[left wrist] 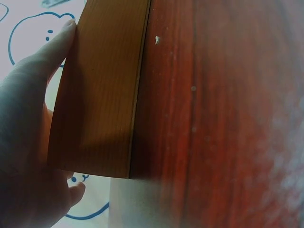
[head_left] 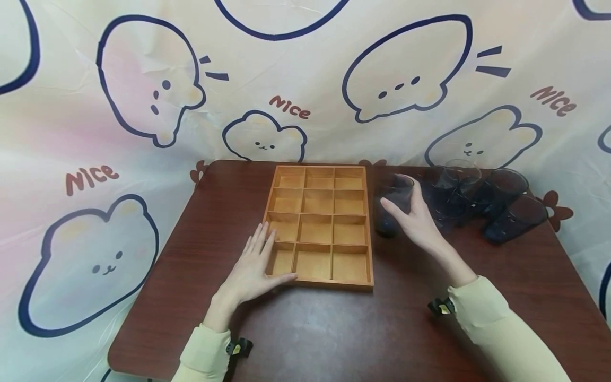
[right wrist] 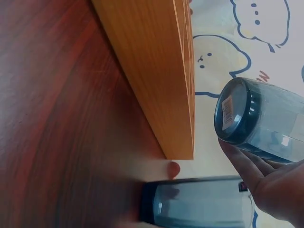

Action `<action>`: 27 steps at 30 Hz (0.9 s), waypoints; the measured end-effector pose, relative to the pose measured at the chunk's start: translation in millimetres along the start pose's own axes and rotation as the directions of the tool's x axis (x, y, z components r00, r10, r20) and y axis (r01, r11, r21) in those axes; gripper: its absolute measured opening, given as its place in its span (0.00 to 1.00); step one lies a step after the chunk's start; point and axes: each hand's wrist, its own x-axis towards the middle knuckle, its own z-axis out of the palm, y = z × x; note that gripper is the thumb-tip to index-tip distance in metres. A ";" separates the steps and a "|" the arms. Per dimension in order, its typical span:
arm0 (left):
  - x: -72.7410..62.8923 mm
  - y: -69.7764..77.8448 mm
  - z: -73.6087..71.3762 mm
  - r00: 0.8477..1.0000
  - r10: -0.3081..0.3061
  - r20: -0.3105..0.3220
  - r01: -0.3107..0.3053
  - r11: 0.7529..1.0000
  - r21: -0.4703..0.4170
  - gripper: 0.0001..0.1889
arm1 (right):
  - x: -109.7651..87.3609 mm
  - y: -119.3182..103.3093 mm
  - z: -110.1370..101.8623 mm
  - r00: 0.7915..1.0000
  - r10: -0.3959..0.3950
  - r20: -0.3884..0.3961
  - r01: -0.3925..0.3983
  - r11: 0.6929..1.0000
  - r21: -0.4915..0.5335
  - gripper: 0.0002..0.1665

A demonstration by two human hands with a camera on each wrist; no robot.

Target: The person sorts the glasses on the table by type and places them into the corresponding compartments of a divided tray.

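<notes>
A wooden divided box (head_left: 315, 216) with several square compartments lies on the table. My left hand (head_left: 250, 270) rests on its near left corner, fingers stretched along the left side and thumb on the front edge. The left wrist view shows that hand (left wrist: 28, 109) against the box's side wall (left wrist: 104, 85). My right hand (head_left: 422, 225) grips a blue-tinted drinking glass (head_left: 398, 199) just right of the box. In the right wrist view this glass (right wrist: 270, 118) is raised and tilted, with a barcode sticker on its base. Nothing is visible in the compartments.
Several more blue drinking glasses (head_left: 515, 217) stand close together at the back right of the brown table (head_left: 324, 334). One glass (right wrist: 199, 204) shows low in the right wrist view. A patterned cloth (head_left: 324, 79) hangs behind the table and at its sides.
</notes>
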 end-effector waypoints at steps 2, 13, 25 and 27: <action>0.1 -0.3 0.0 1.000 0.004 -0.004 -0.004 1.000 0.000 0.66 | 6.2 -3.5 3.7 1.000 0.008 0.016 -0.008 1.000 -0.004 0.52; 0.0 -0.4 0.6 1.000 0.018 -0.011 -0.018 1.000 -0.005 0.67 | 50.6 17.9 25.8 0.997 0.056 0.046 -0.056 0.998 -0.008 0.59; -1.4 -0.9 0.4 0.999 0.026 -0.024 -0.026 1.000 -0.003 0.66 | 72.6 -23.8 44.1 0.991 0.117 0.062 -0.116 0.993 -0.006 0.69; -1.8 -0.7 0.2 0.999 0.024 -0.023 -0.024 1.000 -0.007 0.66 | 76.5 -28.6 47.3 0.992 0.111 0.059 -0.110 0.994 -0.009 0.68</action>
